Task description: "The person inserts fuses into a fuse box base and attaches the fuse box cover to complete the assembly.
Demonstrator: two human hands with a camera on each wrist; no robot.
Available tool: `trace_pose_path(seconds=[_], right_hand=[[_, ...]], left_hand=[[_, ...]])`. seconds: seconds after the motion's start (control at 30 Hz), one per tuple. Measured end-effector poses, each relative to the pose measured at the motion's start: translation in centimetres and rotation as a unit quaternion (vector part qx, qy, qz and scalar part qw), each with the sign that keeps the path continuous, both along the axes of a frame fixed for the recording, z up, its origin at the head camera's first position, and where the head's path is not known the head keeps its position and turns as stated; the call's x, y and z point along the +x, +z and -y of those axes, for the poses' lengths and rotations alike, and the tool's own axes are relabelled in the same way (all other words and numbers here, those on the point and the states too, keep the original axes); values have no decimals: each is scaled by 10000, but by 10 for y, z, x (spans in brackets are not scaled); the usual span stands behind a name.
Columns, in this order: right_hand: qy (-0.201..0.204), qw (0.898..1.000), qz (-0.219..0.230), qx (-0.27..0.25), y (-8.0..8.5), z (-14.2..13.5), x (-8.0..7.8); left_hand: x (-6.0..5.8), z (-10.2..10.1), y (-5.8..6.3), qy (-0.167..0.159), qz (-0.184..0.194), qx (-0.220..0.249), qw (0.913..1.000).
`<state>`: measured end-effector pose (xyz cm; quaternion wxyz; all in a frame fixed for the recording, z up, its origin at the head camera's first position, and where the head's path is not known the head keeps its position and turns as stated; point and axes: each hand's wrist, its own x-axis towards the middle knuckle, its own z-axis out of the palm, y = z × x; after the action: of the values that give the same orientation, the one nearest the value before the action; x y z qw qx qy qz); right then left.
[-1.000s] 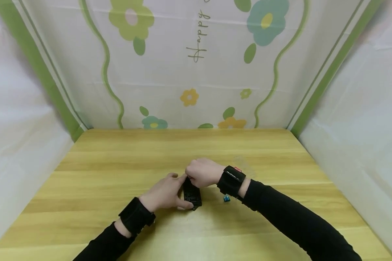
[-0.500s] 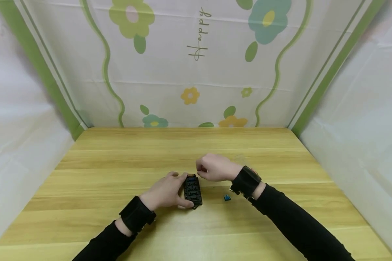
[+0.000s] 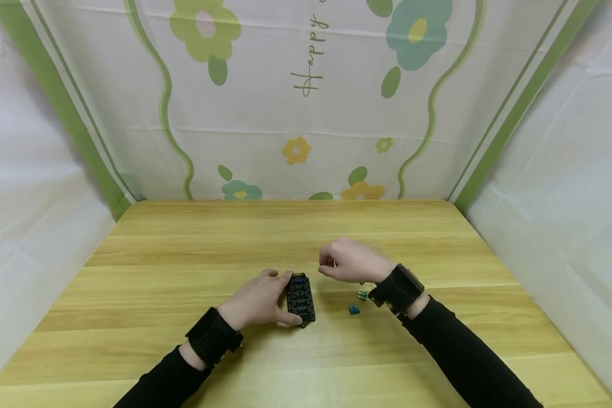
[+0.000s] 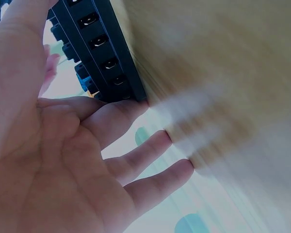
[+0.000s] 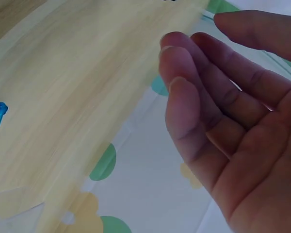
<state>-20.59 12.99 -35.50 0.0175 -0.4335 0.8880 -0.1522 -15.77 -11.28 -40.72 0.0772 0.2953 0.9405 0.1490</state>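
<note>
Sleeves (image 3: 461, 354), both black, lie nearest you. Beyond them, your left hand (image 3: 252, 300) holds the black block (image 3: 301, 297) by its ends, thumb at the near end, index finger at the far end; the block rests on the desk (image 3: 285, 368). To its right lie a blue piece (image 3: 354, 310) and, slightly farther, a green piece (image 3: 362, 296). Your right hand (image 3: 356, 260) is farther still, fingers loosely bent, thumb apart, holding nothing. Farthest hangs a flower-printed curtain (image 3: 245, 113).
</note>
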Motion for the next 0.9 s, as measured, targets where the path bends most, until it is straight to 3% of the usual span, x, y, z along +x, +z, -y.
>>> trace_pose_path(seconds=[0.5,0.9], right_hand=[[-408,9989,204,-121,0,-23,8],[-466,9977,276,-399,2,-36,13]], left_hand=[[3,-1,1,33,132,92,9999],[2,-1,-2,66,107,34,9999]])
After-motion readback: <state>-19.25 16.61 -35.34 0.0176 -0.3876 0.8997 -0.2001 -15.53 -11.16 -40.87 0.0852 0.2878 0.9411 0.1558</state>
